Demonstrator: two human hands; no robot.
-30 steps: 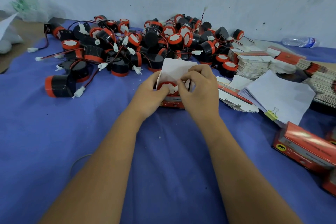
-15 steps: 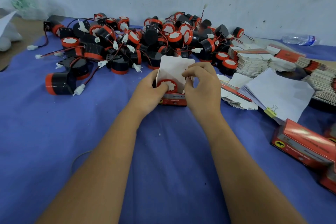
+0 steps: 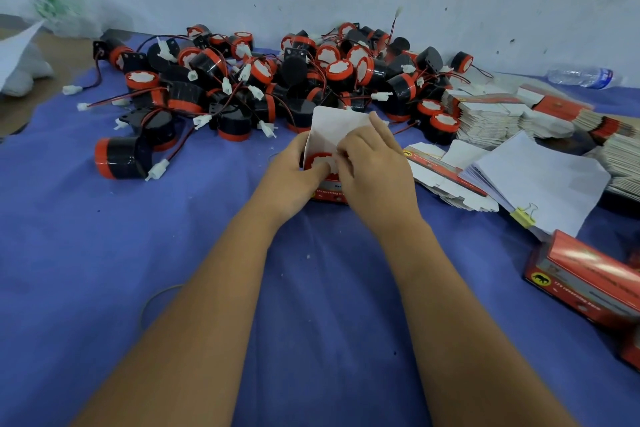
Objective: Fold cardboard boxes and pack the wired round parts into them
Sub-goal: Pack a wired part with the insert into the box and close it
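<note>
Hands (image 3: 294, 173) (image 3: 375, 172) grip box (image 3: 329, 192); parts pile (image 3: 277, 80) behind, flat cartons (image 3: 491, 118) right.

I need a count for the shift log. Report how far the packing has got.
Done: a few closed red boxes lie at the right edge. In hand: one round part sits in an open box; the left hand steadies it while the right hand works at its top, lid flap still up. Left: the big pile of wired parts and stacks of flat boxes.
</note>
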